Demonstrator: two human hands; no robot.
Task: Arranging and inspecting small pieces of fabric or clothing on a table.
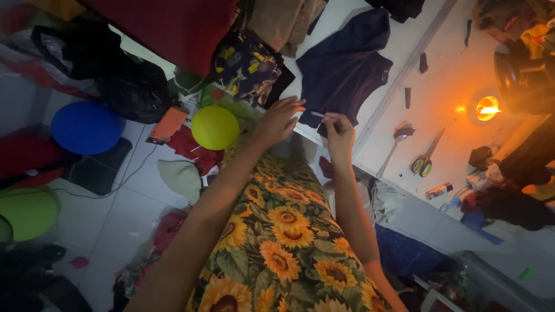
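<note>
both arms stretch forward over a sunflower-print cloth [283,242] that lies lengthwise beneath them, and everything else sits around that cloth. at its far end the right hand [339,132] is pinched shut, thumb and forefinger grasping a thin pale needle-like sliver [318,115] whose tip points toward the other hand. the left hand [280,120] is just beside it, fingers spread and loose, gripping nothing that can be seen; whether a thread runs between the two hands is too fine to tell.

just left of the cloth's far end rests a yellow-green balloon [215,127], lying against a red rag [188,145], with an orange flat object [169,123] beyond that. farther left of the cloth, on the pale tiled floor [115,219], sits a blue balloon [87,127], and a green balloon [26,212] lies near the left edge of the view. beyond the cloth's far end a dark navy garment [344,66] is spread on a white surface, with a dark patterned fabric with yellow marks [245,63] next to it.

right of the cloth, well apart from the hands, a pair of scissors with green handles [425,159] lies on the light floor, and past them a small lit flame [487,108] glows orange.
</note>
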